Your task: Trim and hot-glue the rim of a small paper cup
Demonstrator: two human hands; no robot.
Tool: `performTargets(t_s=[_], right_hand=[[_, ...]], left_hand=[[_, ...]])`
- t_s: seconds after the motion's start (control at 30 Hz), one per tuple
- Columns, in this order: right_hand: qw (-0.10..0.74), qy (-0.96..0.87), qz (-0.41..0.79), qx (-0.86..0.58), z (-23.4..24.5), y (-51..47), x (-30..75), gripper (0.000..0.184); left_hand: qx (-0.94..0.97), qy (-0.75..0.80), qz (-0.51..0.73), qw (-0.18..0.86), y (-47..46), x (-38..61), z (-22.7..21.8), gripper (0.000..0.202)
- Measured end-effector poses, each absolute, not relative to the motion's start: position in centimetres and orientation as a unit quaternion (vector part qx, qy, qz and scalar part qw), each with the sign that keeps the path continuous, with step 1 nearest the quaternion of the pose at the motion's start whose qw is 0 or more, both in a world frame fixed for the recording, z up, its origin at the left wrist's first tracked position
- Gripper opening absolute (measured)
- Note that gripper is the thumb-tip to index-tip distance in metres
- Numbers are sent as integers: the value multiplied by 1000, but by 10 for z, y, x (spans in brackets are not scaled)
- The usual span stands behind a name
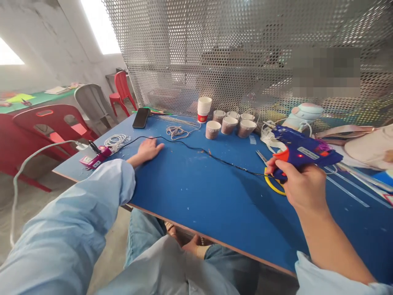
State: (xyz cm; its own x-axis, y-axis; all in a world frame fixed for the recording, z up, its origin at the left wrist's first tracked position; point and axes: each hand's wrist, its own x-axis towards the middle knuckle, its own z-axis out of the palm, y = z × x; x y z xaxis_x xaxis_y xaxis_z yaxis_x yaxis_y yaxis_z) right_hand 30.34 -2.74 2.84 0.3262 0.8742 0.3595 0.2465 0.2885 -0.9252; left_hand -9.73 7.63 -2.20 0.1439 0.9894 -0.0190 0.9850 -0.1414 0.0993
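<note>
My right hand (303,184) is wrapped round the handle of a blue glue gun (303,149) with an orange trigger, held above the right part of the table. A small red light glows on its side. From its handle a black cord (190,146) runs left across the table toward a purple power strip (95,157). My left hand (147,150) lies flat on the tabletop, fingers spread, close to the cord. Under the glue gun, partly hidden, are scissors (274,186) with yellow handles.
Several wrapped paper cups (213,130) stand near the perforated metal panel (190,53), beside a white cup stack (204,108). A phone (141,118), loose string (176,132) and a coiled white cable (116,140) lie leftward. Clear glue sticks (350,191) lie at right.
</note>
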Motion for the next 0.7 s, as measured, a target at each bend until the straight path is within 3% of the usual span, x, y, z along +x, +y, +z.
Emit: performTargets(t_s=[0.33, 0.43, 0.5, 0.6, 0.63, 0.7], right_hand=[[628, -512, 315, -493, 41, -20, 283, 6], [622, -512, 319, -499, 41, -23, 284, 4], [619, -515, 317, -501, 39, -23, 286, 4], [612, -529, 305, -502, 35, -20, 285, 7], [611, -533, 305, -500, 34, -19, 284, 7], [613, -537, 309, -491, 32, -19, 282, 6]], left_hand=[[725, 687, 43, 22, 101, -118, -22, 57], [721, 691, 58, 4, 72, -117, -23, 54], [769, 637, 54, 11, 30, -107, -33, 52], [928, 363, 5, 83, -29, -105, -46, 57], [936, 337, -11, 96, -40, -113, -46, 57], [895, 438, -13, 79, -42, -141, -39, 57]])
